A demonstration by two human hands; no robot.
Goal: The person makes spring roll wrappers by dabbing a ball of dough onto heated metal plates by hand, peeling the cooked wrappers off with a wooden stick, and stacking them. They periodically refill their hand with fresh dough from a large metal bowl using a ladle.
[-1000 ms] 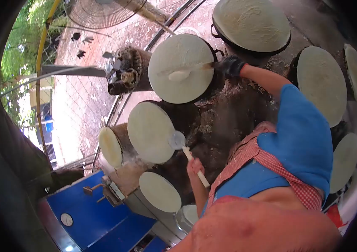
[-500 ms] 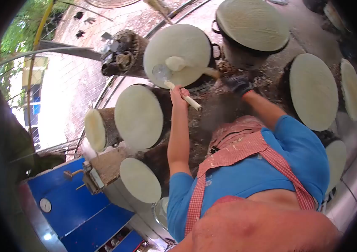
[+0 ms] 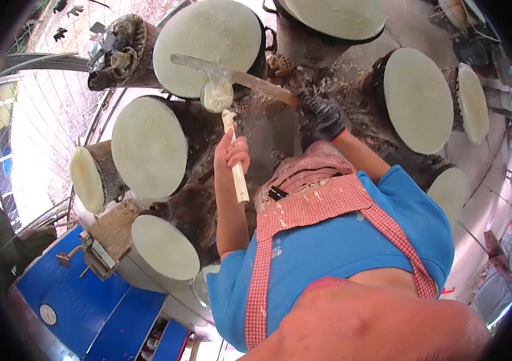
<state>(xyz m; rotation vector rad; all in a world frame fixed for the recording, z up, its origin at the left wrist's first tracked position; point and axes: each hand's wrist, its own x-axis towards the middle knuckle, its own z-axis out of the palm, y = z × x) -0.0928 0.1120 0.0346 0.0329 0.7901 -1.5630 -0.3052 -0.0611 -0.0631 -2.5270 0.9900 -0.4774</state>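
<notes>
My bare left hand (image 3: 232, 150) is closed around the pale, batter-smeared handle of a ladle (image 3: 217, 96). Whitish batter lies in its round bowl, at the near edge of a large round griddle (image 3: 208, 36) covered with a pale layer. In a black glove, my right hand (image 3: 325, 117) grips a long flat wooden spatula (image 3: 262, 86). The blade reaches left over that griddle and passes just beyond the ladle's bowl. Whether the two tools touch I cannot tell.
Several more pale-topped griddles stand around me, among them one on the left (image 3: 149, 147) and one on the right (image 3: 418, 101). A metal burner part (image 3: 125, 57) sits at the upper left. Blue panels (image 3: 108, 301) with a round dial (image 3: 47, 314) are at the lower left.
The ladle has come back from mid-griddle to its near edge, now holding batter. The spatula has swung up over the griddle, and the mound of batter there is gone. The view has shifted.
</notes>
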